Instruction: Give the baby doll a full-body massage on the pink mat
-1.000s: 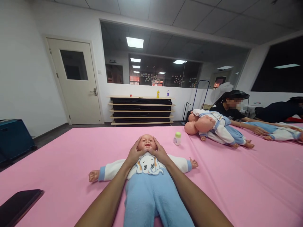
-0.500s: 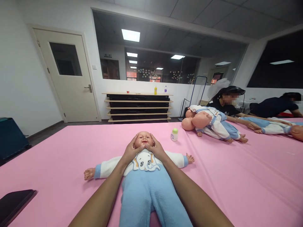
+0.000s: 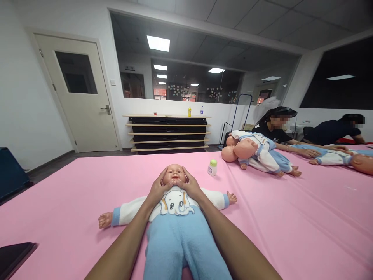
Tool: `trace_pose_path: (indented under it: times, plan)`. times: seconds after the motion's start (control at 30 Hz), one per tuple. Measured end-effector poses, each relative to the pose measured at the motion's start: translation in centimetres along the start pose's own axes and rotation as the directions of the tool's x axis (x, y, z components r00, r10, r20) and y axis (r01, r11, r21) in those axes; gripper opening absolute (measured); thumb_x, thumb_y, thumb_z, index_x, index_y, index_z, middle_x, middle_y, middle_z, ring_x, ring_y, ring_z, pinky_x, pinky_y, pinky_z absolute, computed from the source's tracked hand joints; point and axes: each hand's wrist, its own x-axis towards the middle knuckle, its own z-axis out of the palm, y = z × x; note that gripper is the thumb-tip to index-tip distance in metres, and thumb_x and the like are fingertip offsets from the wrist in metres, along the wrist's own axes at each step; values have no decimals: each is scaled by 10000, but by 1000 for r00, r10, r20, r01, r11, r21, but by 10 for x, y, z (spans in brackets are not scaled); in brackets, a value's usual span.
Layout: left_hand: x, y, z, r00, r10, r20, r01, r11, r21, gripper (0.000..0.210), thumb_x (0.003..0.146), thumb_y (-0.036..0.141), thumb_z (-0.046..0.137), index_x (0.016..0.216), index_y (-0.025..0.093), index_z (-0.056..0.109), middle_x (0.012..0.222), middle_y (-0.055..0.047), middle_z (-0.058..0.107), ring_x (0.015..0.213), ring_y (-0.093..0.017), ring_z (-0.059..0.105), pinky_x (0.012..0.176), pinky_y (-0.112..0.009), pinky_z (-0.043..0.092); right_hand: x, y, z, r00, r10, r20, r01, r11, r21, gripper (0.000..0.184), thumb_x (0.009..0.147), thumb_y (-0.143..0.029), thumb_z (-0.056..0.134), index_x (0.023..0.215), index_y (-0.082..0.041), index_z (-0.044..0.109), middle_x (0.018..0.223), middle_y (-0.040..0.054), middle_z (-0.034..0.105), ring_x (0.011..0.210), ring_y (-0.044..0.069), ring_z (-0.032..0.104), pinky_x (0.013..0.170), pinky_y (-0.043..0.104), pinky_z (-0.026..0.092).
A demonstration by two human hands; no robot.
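Observation:
A baby doll [image 3: 175, 229] in a white and blue outfit with an elephant face on the chest lies on its back, arms spread, on a pink padded surface [image 3: 72, 186]. My left hand [image 3: 159, 189] and my right hand [image 3: 191, 184] cup its head [image 3: 175, 174] from both sides. The thumbs rest at the chin, and the fingers wrap along the cheeks up to the temples. Beyond the doll's arm on the right stands a small white bottle with a green cap [image 3: 212, 168].
More dolls [image 3: 247, 149] lie piled at the right. A co-worker [image 3: 274, 124] handles another doll [image 3: 335, 155], with a further person [image 3: 335, 130] behind. A dark flat object [image 3: 16, 256] lies at the near left. Stacked boards [image 3: 169, 130] stand against the far wall.
The whole view has shifted slightly, so the scene sits a little further left. My hands remain around the doll's head, with the thumbs a little further apart at the chin.

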Motion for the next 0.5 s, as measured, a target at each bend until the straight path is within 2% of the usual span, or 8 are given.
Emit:
trace_pose_path:
  times: [0.1, 0.2, 0.27, 0.37, 0.5]
  plan:
    - [2, -1, -2, 1000, -4, -4, 4, 1000, -28, 856, 752, 457, 723, 1480, 203, 349, 1498, -95, 421, 1350, -299, 431, 1107, -399, 379, 2, 0, -3, 999, 29, 42, -34, 991, 129, 871, 714, -397, 784, 1462, -233, 369, 1468, 65, 455, 1325, 270, 463, 1111, 434, 367]
    - [3, -3, -2, 999, -32, -26, 29, 995, -92, 748, 830, 533, 601, 1464, 204, 380, 1502, -104, 414, 1350, -289, 436, 1091, -413, 396, 2, -1, -4, 996, 71, 44, -80, 969, 232, 736, 819, -504, 649, 1453, -234, 390, 1476, 78, 443, 1318, 272, 474, 1076, 450, 408]
    - [2, -3, -1, 999, -15, -40, 13, 998, -56, 826, 775, 514, 677, 1475, 215, 356, 1503, -112, 411, 1344, -294, 444, 1084, -418, 405, 1, 0, -4, 998, 53, 16, -55, 988, 143, 792, 780, -507, 691, 1457, -236, 382, 1494, 76, 416, 1347, 275, 438, 1099, 454, 379]
    - [-1, 1, 2, 1000, 2, -25, -1, 1000, 21, 1051, 614, 394, 841, 1498, 228, 297, 1472, -119, 452, 1295, -305, 499, 1063, -423, 432, -1, 0, -1, 1000, -23, -1, 23, 999, -43, 995, 637, -413, 833, 1479, -238, 333, 1504, 71, 399, 1379, 280, 388, 1140, 455, 316]
    - [-5, 7, 4, 1000, -29, -12, 29, 999, -15, 1023, 630, 375, 834, 1491, 188, 316, 1410, -135, 519, 1207, -304, 576, 1006, -416, 490, -2, -3, 3, 1000, -28, -12, 27, 999, -45, 989, 658, -427, 813, 1488, -229, 314, 1468, 73, 450, 1334, 277, 449, 1118, 454, 352]
